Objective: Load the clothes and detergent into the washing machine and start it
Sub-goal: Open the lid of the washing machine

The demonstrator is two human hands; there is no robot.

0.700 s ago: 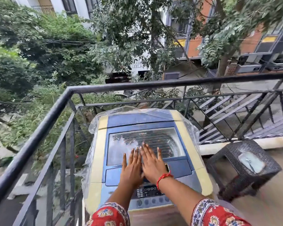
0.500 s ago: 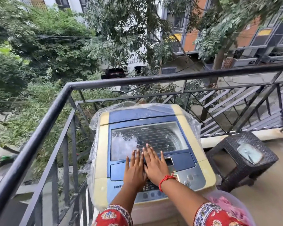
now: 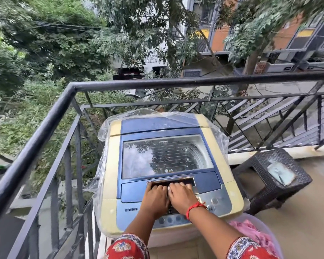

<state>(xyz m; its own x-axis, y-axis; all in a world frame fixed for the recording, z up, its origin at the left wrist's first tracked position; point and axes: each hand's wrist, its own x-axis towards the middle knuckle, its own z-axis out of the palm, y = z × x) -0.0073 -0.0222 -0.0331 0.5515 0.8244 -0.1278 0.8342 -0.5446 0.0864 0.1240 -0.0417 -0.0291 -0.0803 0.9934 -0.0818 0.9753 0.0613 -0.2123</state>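
A top-loading washing machine (image 3: 112, 165) with a cream body and blue lid stands in the balcony corner, partly wrapped in clear plastic. Its lid (image 3: 166, 156) with a glass window is down. My left hand (image 3: 155, 198) and my right hand (image 3: 181, 195) lie side by side at the lid's front, fingertips curled into the recessed lid handle (image 3: 187, 180). A red thread circles my right wrist. The control panel (image 3: 213, 200) is partly hidden under my hands. Pink clothes (image 3: 251, 234) lie in a translucent tub at the lower right.
A black metal railing (image 3: 157, 84) encloses the balcony behind and left of the machine. A dark wicker stool (image 3: 266, 165) with a pale packet (image 3: 281, 172) on it stands to the right. Tiled floor (image 3: 297, 212) spreads out on the right.
Both hands slid back from flat on the glass window to the lid's front edge, and the fingers curled into the handle recess. The view tilted down, revealing the tub of pink clothes.
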